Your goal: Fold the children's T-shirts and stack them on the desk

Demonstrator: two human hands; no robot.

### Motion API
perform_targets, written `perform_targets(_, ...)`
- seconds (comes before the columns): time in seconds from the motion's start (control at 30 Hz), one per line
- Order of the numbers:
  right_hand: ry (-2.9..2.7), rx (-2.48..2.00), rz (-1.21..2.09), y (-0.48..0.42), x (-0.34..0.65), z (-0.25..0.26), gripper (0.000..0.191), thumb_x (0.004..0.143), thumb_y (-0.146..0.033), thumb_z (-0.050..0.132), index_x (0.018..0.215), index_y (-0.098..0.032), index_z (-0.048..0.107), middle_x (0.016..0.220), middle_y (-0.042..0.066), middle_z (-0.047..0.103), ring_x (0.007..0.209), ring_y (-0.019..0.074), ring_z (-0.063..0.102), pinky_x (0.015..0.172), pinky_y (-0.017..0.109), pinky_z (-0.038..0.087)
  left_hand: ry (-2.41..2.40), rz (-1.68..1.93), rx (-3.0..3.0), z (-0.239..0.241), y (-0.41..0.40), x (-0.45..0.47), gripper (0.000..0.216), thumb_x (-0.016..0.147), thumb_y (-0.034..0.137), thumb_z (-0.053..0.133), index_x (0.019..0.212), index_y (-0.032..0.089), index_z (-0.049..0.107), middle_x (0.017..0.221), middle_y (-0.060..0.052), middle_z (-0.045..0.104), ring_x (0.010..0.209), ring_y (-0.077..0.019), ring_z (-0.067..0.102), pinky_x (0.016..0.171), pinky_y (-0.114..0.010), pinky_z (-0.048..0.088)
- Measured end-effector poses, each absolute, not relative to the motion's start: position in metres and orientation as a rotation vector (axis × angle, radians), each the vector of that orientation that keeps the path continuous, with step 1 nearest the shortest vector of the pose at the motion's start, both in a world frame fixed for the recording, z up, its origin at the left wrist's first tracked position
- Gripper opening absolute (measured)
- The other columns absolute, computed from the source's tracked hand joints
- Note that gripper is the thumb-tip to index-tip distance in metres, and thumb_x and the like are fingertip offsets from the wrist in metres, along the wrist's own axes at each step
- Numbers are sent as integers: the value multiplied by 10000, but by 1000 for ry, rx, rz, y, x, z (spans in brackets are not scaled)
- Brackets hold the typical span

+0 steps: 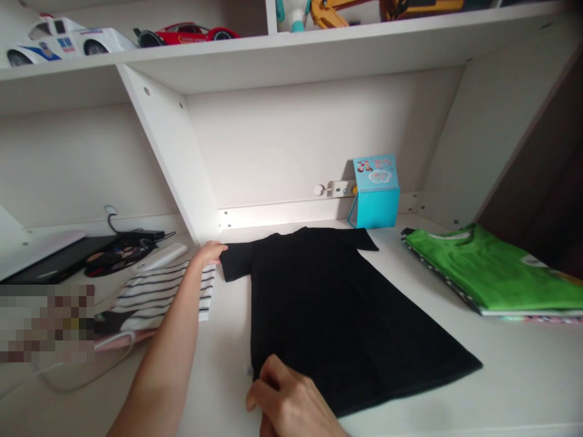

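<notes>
A black T-shirt (337, 309) lies spread flat on the white desk (514, 370), collar toward the back wall. My left hand (210, 252) reaches forward and pinches the end of the shirt's left sleeve. My right hand (291, 403) is near the front edge, fingers closed on the shirt's lower left hem corner. A small white tag shows just beside that hand.
A striped white-and-black garment (155, 294) lies left of the shirt. Folded green shirts (496, 273) are stacked at the right. A blue desk calendar (376, 191) stands at the back. A laptop (50, 261) and cables sit far left. Toy cars (186, 33) line the upper shelf.
</notes>
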State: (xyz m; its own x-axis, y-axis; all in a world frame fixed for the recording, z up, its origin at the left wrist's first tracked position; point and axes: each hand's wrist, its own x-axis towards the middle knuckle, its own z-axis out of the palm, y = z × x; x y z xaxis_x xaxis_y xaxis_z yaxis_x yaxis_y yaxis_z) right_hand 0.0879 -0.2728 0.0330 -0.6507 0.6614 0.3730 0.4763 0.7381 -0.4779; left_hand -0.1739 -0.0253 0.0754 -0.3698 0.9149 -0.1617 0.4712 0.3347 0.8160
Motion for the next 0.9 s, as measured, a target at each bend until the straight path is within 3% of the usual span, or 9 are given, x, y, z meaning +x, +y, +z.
perform_targets(0.27,-2235,-876,842,-268,112,57,279,637,-24,481,826,-189,603,881,22,553,705,100,596,621,159,442,1725,1285,911,64,-24,-173,150,722,74,579,680,179,481,543,42,527,457,-79,515,490,-176,437)
perform_targets(0.5,-2089,-1007,752,-262,161,59,195,803,-113,417,911,-215,544,849,16,558,721,101,587,655,182,452,1477,1379,903,88,4,-111,103,712,121,633,755,179,559,554,34,538,455,-78,509,459,-172,418)
perform_targets(0.63,-2098,-1101,686,-264,179,44,161,831,-182,429,923,-234,550,849,7,588,716,109,592,632,190,453,1441,1297,929,88,28,-63,48,740,110,627,750,136,588,572,13,548,467,-81,506,461,-187,420)
perform_targets(0.83,-2034,-1227,621,-271,187,32,154,845,-244,411,879,-230,561,764,5,592,639,122,561,573,213,430,1475,1233,984,69,48,-1,226,872,289,515,1025,126,551,943,-44,588,754,-124,585,642,-283,512)
perform_targets(0.9,-2052,-1239,619,-272,188,31,149,852,-254,398,833,-218,541,720,4,578,614,119,554,533,203,414,1517,1250,1014,62,51,14,250,872,291,514,1064,131,535,978,-53,582,778,-133,588,652,-290,515)
